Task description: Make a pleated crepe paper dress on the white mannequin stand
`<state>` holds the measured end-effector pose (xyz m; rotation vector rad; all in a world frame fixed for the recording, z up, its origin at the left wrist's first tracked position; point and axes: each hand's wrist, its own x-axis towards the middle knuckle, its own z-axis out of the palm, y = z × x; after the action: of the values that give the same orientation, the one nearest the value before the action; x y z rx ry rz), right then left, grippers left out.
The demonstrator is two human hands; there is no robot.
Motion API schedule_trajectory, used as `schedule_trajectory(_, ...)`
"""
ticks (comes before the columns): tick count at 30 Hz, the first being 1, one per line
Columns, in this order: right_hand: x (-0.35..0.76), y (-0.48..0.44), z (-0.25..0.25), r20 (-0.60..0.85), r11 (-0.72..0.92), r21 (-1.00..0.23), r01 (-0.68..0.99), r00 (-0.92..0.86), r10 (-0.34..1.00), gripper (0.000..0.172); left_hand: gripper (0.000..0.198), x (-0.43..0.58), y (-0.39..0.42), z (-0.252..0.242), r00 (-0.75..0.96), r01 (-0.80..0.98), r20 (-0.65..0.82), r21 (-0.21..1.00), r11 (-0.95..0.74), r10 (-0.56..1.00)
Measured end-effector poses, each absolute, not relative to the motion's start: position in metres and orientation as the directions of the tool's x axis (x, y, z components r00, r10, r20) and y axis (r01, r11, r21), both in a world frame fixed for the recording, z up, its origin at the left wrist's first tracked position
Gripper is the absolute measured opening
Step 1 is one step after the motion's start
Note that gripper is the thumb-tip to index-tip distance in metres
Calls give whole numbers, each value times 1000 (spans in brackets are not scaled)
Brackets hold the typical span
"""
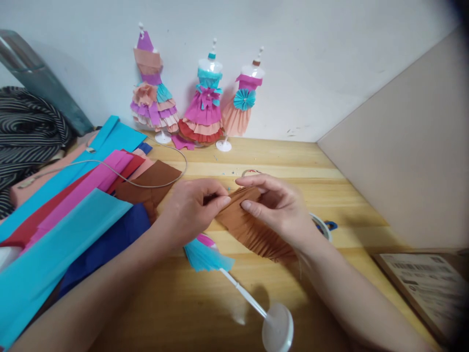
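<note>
Brown, finely creased: the pleated sheet point(252, 230) sits between your two hands, its narrow upper end in the grip, its fuller folds running down beneath your right wrist. Your left hand point(196, 205) has thumb and forefinger together, clamped on that upper end. Your right hand point(280, 203) lays its thumb on the folds, forefinger standing off near the far edge; the other fingers are partly hidden, so you cannot tell whether they close on it. Nearer you than the grip, a small dress form point(249, 296) lies tipped over, blue frill point(207, 255) towards your left hand, white round base point(278, 327) towards you. Left of the grip, coloured sheets point(88, 212) overlap, a thin grey cable point(146, 186) looping across them. Beyond the grip, three dressed forms point(207, 105) stand upright by the wall. Tiny beads point(233, 172) lie scattered just past your fingertips. A labelled box point(417, 278) rests well off to the right, apart from your right forearm.
</note>
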<state>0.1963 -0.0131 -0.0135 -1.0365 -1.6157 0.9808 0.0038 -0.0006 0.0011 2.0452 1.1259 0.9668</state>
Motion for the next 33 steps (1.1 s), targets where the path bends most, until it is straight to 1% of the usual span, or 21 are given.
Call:
schedule_trajectory(8,195,-15,-13,319,350,-899,263,-156,935,26,15,5,-2,2,388,429,276,791,-437,880)
schedule_trajectory(13,196,-16,-16,358,390,-854,344,-154,921,26,16,6,-3,2,407,435,273,781,-448,871)
schedule_trajectory(23,197,-16,-16,399,414,-819,396,-125,908,18,13,7,-1,-1,415,443,334,739,-508,846)
schedule_trajectory(28,196,-15,-15,398,407,-817,409,-111,910,13,14,7,-3,1,430,429,324,748,-507,843)
schedule_trajectory(30,195,-15,-15,398,407,-821,401,-111,911,17,14,7,-3,1,432,427,322,750,-506,843)
schedule_trajectory(33,195,-16,-13,385,411,-825,388,-146,911,27,14,7,-3,1,435,431,316,749,-503,843)
